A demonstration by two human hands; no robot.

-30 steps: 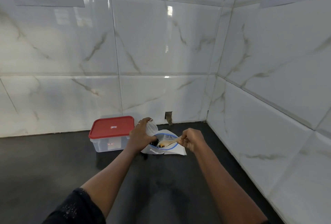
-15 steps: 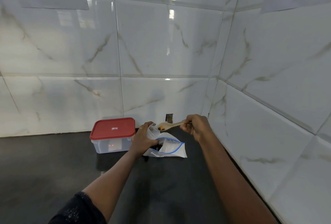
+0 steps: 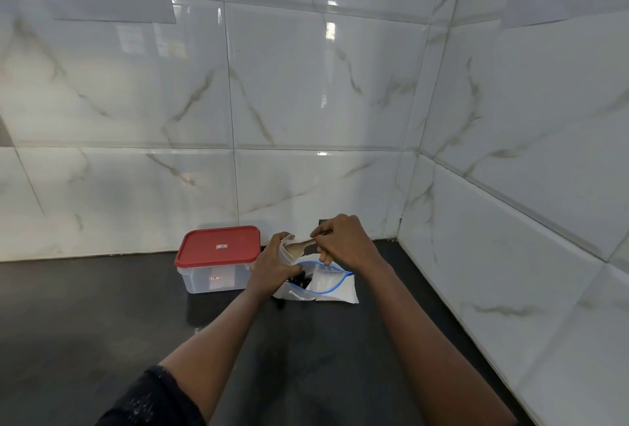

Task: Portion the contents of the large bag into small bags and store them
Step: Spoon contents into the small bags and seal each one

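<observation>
Head view: left hand (image 3: 272, 265) grips small bag (image 3: 284, 256), clear, mouth open; right hand (image 3: 343, 242) pinches spoon (image 3: 302, 245), bowl inside mouth.

The left forearm (image 3: 218, 340), emerging from a dark sleeve (image 3: 149, 398), and the right forearm (image 3: 418, 333) are reaching forward and converging. The left grip (image 3: 272, 267) is curling its fingers round what it is holding; the right grip (image 3: 343, 243), just beside and higher, is pinching with bent fingers.
</observation>
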